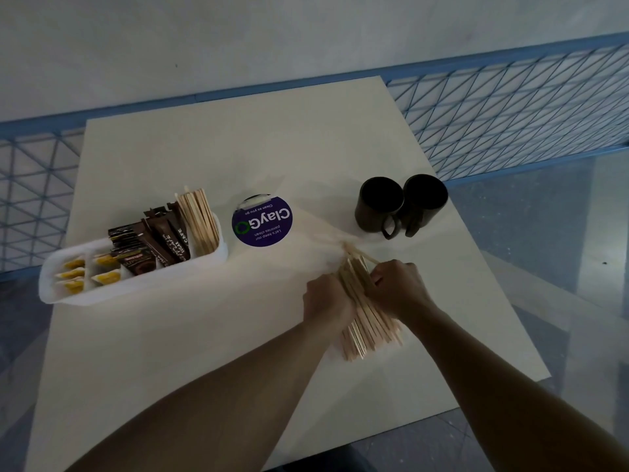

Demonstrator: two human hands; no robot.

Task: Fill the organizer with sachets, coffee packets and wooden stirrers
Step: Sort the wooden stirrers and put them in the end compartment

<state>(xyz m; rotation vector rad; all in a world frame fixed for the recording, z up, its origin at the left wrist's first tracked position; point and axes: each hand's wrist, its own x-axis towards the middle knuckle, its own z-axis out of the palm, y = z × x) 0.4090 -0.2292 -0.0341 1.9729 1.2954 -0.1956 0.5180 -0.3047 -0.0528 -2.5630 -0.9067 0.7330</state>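
The person's left hand (325,301) and right hand (400,289) meet over the right part of the cream table (170,352). Between them they hold a thick bundle of wooden stirrers (369,330). The left hand's fingers curl round the bundle's left side, and the right hand's fingers are closed on its right side, towards the far end. The bundle's near ends fan out below the hands, and one stirrer juts out at the far end. A clear plastic bag (316,229) trails from the bundle's far end across the table, though whether it still wraps the bundle cannot be told.

The white organizer (153,287) lies well apart at the left, set at a slant. Its near-left compartments hold yellow sachets (73,275), and the middle holds brown coffee packets (153,240) standing on end. The far-right compartment holds upright stirrers (200,219). A round purple ClayGo sticker (262,221) sits just right of the organizer. Two dark mugs (379,206) stand side by side near the table's far-right edge, touching or nearly so. A blue wire-mesh railing (510,114) runs behind the table.
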